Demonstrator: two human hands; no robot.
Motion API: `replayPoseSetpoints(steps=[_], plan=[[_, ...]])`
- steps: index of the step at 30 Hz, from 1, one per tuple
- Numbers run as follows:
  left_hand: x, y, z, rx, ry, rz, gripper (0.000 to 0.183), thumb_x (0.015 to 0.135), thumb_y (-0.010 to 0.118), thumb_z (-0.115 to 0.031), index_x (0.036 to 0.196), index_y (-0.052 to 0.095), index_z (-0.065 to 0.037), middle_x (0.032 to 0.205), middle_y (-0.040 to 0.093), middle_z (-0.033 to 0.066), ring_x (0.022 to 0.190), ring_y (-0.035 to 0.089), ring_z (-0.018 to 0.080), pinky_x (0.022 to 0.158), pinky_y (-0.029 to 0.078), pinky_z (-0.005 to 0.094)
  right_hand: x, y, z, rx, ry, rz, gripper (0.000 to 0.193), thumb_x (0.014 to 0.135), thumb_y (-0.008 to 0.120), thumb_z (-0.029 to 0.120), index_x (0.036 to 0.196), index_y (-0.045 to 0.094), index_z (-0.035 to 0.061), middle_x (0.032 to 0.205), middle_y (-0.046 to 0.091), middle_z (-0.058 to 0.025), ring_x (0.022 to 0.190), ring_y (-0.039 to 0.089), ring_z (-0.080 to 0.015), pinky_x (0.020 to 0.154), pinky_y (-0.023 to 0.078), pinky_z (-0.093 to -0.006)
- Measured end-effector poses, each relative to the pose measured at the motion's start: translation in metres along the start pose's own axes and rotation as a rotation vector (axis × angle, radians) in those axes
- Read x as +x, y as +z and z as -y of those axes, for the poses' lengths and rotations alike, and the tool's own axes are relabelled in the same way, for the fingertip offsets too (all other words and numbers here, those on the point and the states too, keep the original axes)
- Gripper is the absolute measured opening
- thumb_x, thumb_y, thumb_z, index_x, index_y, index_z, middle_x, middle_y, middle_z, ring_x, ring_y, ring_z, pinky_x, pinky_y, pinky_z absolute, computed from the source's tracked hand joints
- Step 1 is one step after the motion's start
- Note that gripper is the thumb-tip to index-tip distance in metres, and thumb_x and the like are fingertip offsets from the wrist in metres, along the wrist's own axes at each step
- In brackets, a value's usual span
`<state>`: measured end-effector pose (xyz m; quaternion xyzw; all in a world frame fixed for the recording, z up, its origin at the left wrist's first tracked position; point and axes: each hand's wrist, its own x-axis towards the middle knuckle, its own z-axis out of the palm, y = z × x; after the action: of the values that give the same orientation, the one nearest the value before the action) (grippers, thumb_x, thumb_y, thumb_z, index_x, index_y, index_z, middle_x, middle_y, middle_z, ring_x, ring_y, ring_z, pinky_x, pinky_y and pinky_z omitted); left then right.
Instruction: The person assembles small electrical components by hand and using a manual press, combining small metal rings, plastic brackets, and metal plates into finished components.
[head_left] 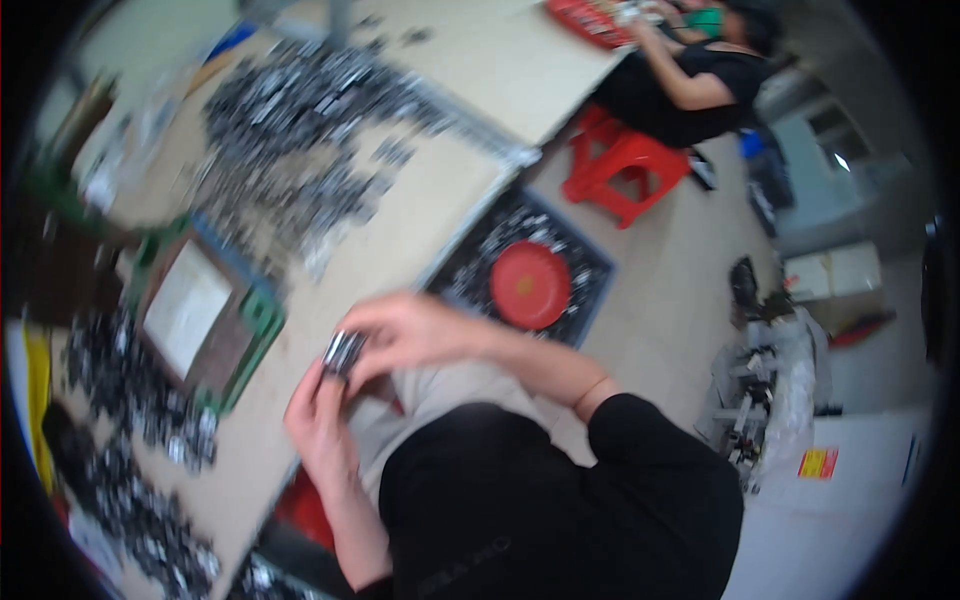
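At the table's near edge, my left hand (322, 425) and my right hand (420, 328) meet around a small shiny metal part (343, 352) with dark and bright bands. The fingers of both hands are closed on it from either side. Blur hides its exact kind. To the left of my hands stands a green press-like machine (262, 318) with a pale plate (187, 310) on its base. Beyond it, a large heap of small dark and silvery metal parts (310, 100) covers the tabletop (420, 210).
More metal parts (140, 500) lie at the left. Right of the table, a grey bin (595, 275) holds metal pieces and a red round dish (530, 285). A red stool (630, 180) stands at the far right, with a person (700, 90) seated at the table.
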<state>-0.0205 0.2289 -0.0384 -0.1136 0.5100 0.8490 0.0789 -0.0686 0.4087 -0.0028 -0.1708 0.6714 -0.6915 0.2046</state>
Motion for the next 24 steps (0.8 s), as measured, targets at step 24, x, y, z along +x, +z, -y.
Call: replayPoseSetpoints(steps=[24], plan=[[0.005,-0.005,-0.006,-0.407,-0.099,0.194,0.027,0.09,0.049,-0.006,0.116,0.051,0.0,0.113,0.056,0.017,0.103,0.056,0.0338,0.086,0.051,0.0388,0.026,-0.072,-0.003,-0.602,-0.199,-0.588,0.02,0.082,0.059,0.008,0.099,0.064,-0.0003,0.082,0.061,-0.0065,0.071,0.056,-0.0128,0.064,0.045,-0.025]])
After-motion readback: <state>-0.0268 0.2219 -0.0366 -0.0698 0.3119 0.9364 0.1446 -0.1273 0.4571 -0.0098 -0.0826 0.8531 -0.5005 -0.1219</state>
